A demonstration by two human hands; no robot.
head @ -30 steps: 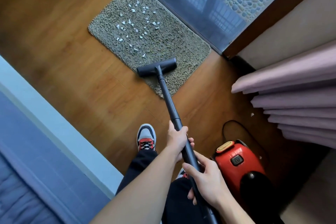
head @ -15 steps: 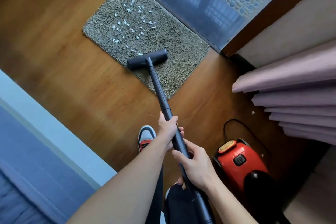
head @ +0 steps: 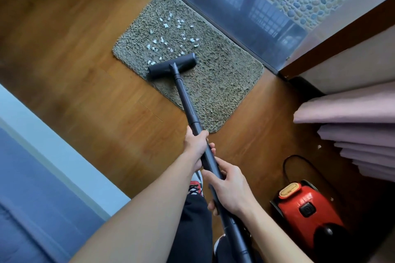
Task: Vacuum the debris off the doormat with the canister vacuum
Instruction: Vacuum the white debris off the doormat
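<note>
On the red canister vacuum (head: 305, 209), the tan plate's mark is too small to read; its dark end is hard to make out. Left hand (head: 195, 145) and right hand (head: 230, 192) both curl their fingers round the wand (head: 186, 100). The nozzle (head: 172, 66) sits on the doormat (head: 224, 83) by its near-left edge, against the white debris (head: 166, 25) scattered toward the far-left corner. Open wood floor (head: 74, 60) lies leftward.

Left forearm (head: 149, 209) and right forearm (head: 273, 232) bare to the frame edge. Left hand (head: 196, 145) and right hand (head: 229, 192) bare. Black trousers (head: 194, 230), loose fabric. 1 sneaker (head: 195, 187) partly visible: red upper, black laces, pale grey-white toe.
</note>
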